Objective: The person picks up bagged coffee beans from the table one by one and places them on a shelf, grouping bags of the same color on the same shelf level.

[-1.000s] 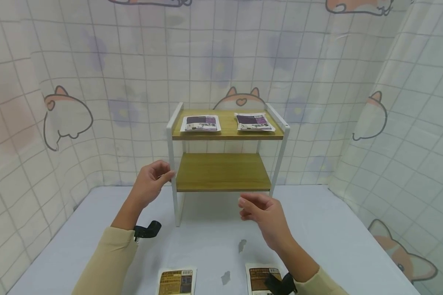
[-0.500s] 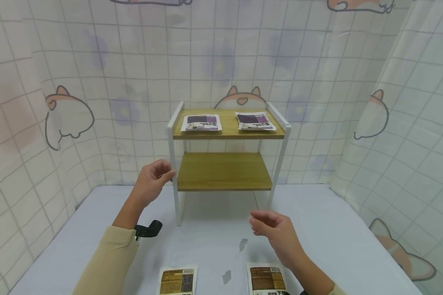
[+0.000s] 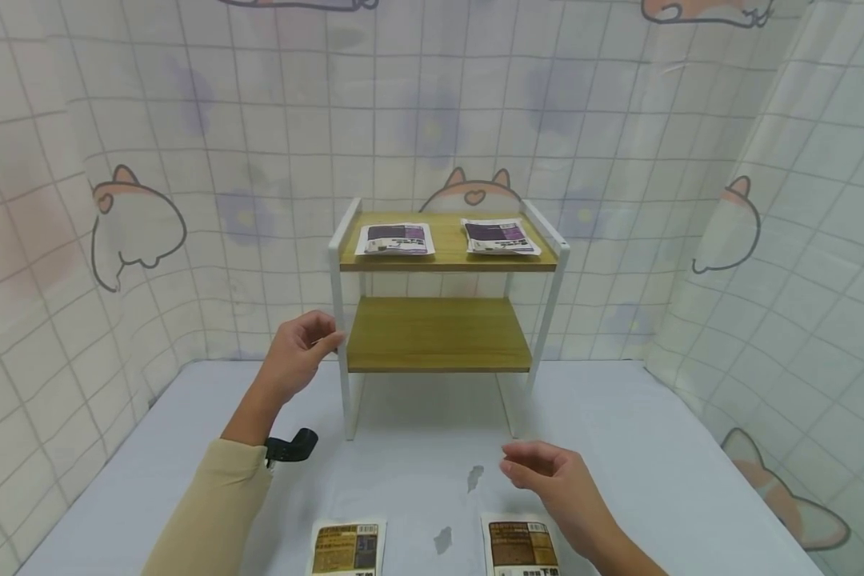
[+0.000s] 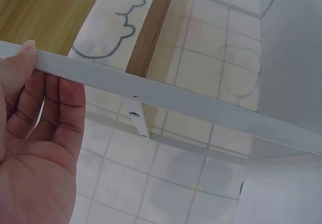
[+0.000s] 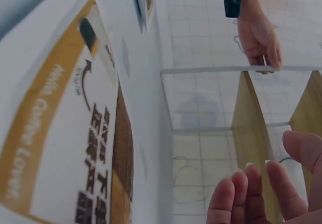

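Observation:
A two-tier shelf with wooden boards and a white frame stands on the table. My left hand grips its front left post, thumb on one side and fingers on the other. Loosely bent and holding nothing, my right hand hovers over the table in front of the shelf's right side. Just below and left of it lies a brown-and-white packet, seen large in the right wrist view. A second brown packet lies to the left, cut off by the frame's bottom edge.
On the top board rest two purple-and-white packet piles, one left and one right. Grey patches mark the white table. A gridded curtain with cartoon animals closes off the back and sides.
My right hand has moved down and slightly right, away from the shelf toward the right brown packet. The left hand keeps its grip on the post.

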A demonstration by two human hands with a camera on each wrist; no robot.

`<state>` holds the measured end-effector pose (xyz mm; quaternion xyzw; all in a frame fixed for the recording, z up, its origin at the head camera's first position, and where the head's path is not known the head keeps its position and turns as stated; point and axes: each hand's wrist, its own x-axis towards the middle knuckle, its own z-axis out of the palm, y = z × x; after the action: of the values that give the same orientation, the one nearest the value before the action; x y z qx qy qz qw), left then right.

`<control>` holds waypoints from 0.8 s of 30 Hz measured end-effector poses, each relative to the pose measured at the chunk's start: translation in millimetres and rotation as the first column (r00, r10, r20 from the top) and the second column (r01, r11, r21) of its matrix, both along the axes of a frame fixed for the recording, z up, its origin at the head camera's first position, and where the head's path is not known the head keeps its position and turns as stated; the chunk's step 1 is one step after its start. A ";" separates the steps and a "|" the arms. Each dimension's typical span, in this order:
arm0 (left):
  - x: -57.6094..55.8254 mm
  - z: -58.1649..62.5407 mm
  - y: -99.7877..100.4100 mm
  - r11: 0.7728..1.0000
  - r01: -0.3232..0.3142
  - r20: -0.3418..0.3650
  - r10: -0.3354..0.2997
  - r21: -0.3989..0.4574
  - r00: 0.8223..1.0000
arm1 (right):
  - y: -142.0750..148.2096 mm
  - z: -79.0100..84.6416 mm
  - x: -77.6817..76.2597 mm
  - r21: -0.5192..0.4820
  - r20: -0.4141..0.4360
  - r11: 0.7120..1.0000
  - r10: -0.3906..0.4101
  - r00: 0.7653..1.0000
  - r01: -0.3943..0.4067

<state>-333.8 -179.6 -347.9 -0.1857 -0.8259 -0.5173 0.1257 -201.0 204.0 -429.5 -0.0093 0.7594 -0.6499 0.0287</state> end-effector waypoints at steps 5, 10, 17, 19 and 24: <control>0.3 -0.6 -0.8 1.000 -0.004 -0.001 0.004 -0.008 1.000 | 2.5 -3.0 7.0 0.026 0.036 1.000 -0.007 0.999 0.006; 1.1 1.3 0.7 1.000 0.002 0.006 -0.002 -0.001 1.000 | 10.0 -7.8 13.4 0.042 0.080 0.999 -0.023 0.997 0.020; -2.1 1.1 0.1 1.000 -0.003 0.016 0.003 -0.003 1.000 | 20.3 -16.2 18.4 0.104 0.104 0.994 0.002 0.995 -0.013; -2.8 0.6 -0.6 1.000 -0.006 0.017 0.006 -0.007 1.000 | 22.4 -17.7 19.8 0.153 0.101 0.988 0.002 0.995 -0.018; -2.8 0.4 -1.2 1.000 -0.005 0.018 0.005 -0.012 1.000 | 26.0 -19.8 23.9 0.326 0.087 0.945 -0.016 0.996 -0.014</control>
<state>-336.5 -180.7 -347.5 -0.1796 -0.8305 -0.5138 0.1183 -177.1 230.0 -449.3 0.0247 0.8545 -0.5151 0.0630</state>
